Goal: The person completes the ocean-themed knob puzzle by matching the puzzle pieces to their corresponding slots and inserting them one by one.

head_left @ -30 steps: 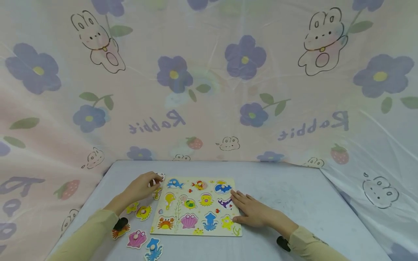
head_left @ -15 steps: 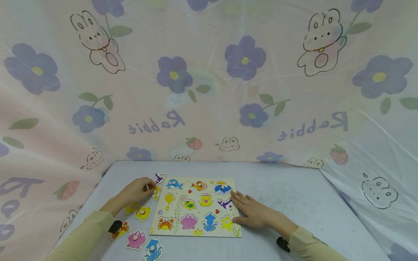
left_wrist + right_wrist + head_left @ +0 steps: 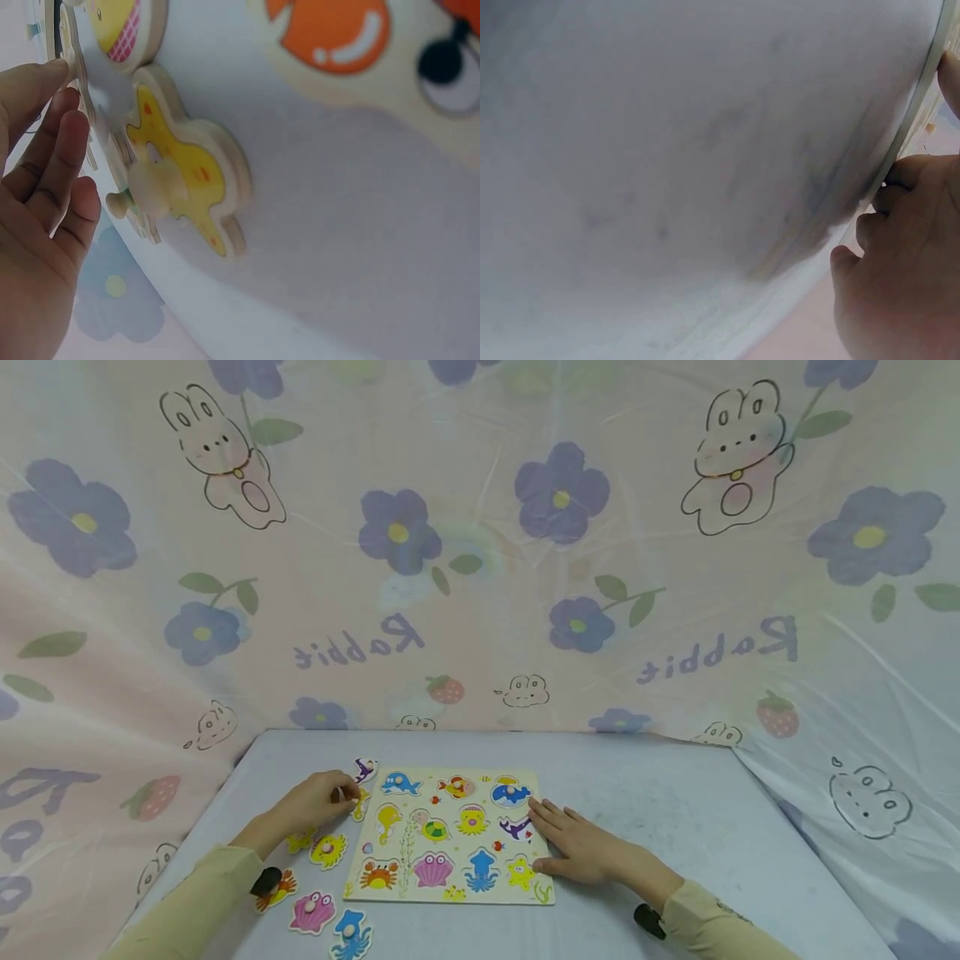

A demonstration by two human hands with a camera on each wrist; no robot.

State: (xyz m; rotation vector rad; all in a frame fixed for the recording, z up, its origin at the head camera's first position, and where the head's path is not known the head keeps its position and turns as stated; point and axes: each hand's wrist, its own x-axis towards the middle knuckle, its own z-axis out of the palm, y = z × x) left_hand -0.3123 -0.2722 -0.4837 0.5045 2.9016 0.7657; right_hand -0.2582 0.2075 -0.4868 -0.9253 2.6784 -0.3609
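My left hand is at the left side of the puzzle board, thumb and forefinger pinching at a yellow seahorse puzzle piece. Its knob is hidden by the fingers. Close beyond lies a purple fish-shaped piece. A yellow starfish piece with a round wooden knob shows large in the left wrist view, right of the fingers. Fingers nearly straight, my right hand rests flat on the right edge of the board. In the right wrist view, the right fingertips lie along that edge.
Left of the board lie loose knobbed pieces: a yellow octopus, an orange crab, a pink shell and a blue squid. A blue dolphin sits in the board's top row. A patterned cloth hangs behind the table.
My left hand has drawn back from the purple piece toward the yellow seahorse, uncovering the purple piece; over the last half second it barely moves. The right hand stays put.
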